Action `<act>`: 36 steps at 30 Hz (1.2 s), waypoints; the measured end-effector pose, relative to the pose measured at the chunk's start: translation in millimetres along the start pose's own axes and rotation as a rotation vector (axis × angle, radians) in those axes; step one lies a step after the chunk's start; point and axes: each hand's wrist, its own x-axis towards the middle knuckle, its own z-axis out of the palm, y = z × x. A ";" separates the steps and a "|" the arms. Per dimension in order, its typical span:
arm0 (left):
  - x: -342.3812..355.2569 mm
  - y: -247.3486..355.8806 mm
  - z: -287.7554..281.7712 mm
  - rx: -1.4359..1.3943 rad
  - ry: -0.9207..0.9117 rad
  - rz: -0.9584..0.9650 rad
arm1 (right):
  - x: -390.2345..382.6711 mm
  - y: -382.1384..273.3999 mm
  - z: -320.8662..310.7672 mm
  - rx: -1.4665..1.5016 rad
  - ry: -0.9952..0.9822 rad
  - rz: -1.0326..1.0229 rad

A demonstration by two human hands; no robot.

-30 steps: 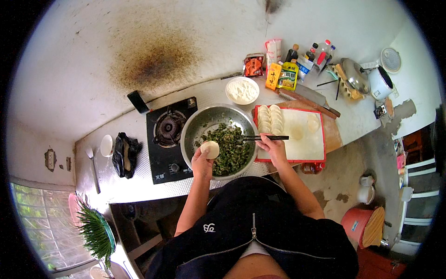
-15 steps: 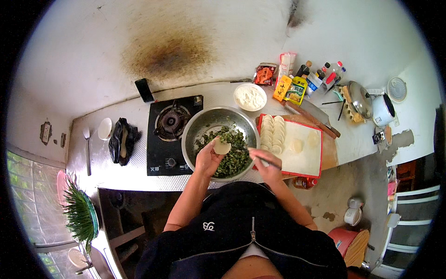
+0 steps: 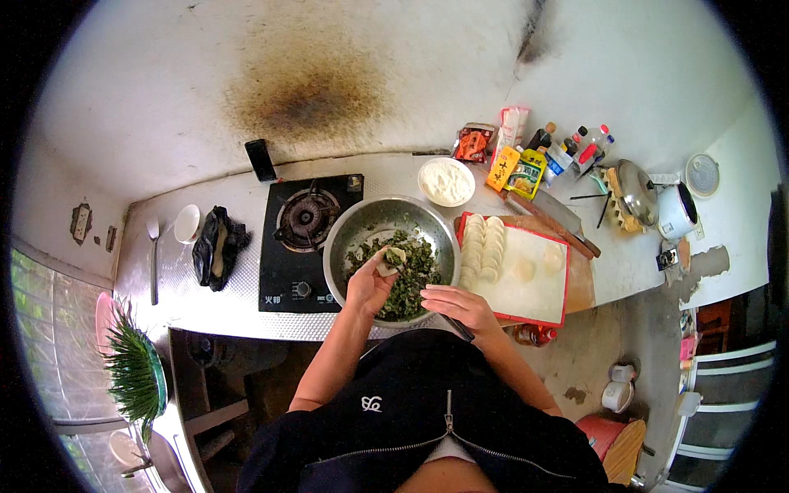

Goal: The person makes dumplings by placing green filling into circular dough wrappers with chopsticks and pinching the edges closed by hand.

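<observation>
My left hand [image 3: 370,287] is over a large steel bowl [image 3: 338,222], its fingers closed round a pale round dough wrapper [image 3: 383,268] with a dab of green filling [image 3: 395,257] on it. Chopped dark green filling [image 3: 417,279] covers much of the bowl's bottom. At the bowl's near right side is my right hand [image 3: 467,309], fingers reaching toward the left. It grips a dark-handled utensil [image 3: 457,328], whose working end is hidden. Two rows of folded dumplings [image 3: 482,245] lie on a red-rimmed white board [image 3: 532,292] at the right, with flat wrappers [image 3: 524,268] beside them.
A black gas stove [image 3: 279,275] stands left of the steel bowl. Behind are a bowl of white flour [image 3: 446,181], seasoning packets [image 3: 526,171] and several bottles [image 3: 588,149]. A cleaver [image 3: 560,212] lies behind the board, and a black plastic bag [image 3: 219,248] lies far left.
My right hand has drawn back toward me and turned, the utensil's handle now pointing down. Green filling now shows on the wrapper, which has curled up a little in my left hand.
</observation>
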 end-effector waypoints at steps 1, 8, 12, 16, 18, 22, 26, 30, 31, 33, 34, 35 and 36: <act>-1.5 0.5 0.6 -0.003 -0.008 0.002 | -0.4 -1.7 -1.9 0.025 0.008 0.016; -12.3 5.7 11.6 -0.017 -0.021 0.001 | -9.9 5.4 7.3 0.335 0.452 0.414; -13.2 6.4 10.4 -0.060 -0.114 -0.068 | -7.9 21.7 16.7 0.868 0.705 0.737; -16.1 7.1 13.3 -0.105 -0.160 -0.107 | -12.4 30.3 20.6 1.049 0.815 0.784; -18.7 8.6 16.3 -0.102 -0.161 -0.100 | -15.7 31.8 19.5 1.059 0.839 0.779; -20.3 8.4 16.2 -0.102 -0.158 -0.072 | -13.0 31.5 15.3 1.027 0.843 0.748; -27.7 11.3 24.7 -0.074 -0.128 -0.048 | -9.9 29.9 13.4 1.035 0.894 0.744; -20.4 8.4 8.5 -0.122 -0.099 -0.052 | -15.7 41.3 15.9 0.816 0.847 0.757; -20.4 8.2 7.2 -0.120 -0.082 -0.043 | -16.5 41.3 16.4 0.827 0.843 0.751; -20.0 7.6 5.7 -0.118 -0.073 -0.036 | -17.7 40.7 17.7 0.848 0.834 0.740; -20.4 7.6 5.4 -0.118 -0.080 -0.037 | -17.3 40.4 18.4 0.892 0.845 0.746; -20.9 7.7 5.3 -0.118 -0.087 -0.037 | -16.6 40.0 19.3 0.937 0.856 0.751; -21.6 7.4 5.7 -0.108 -0.087 -0.041 | -16.1 39.6 20.2 0.981 0.866 0.756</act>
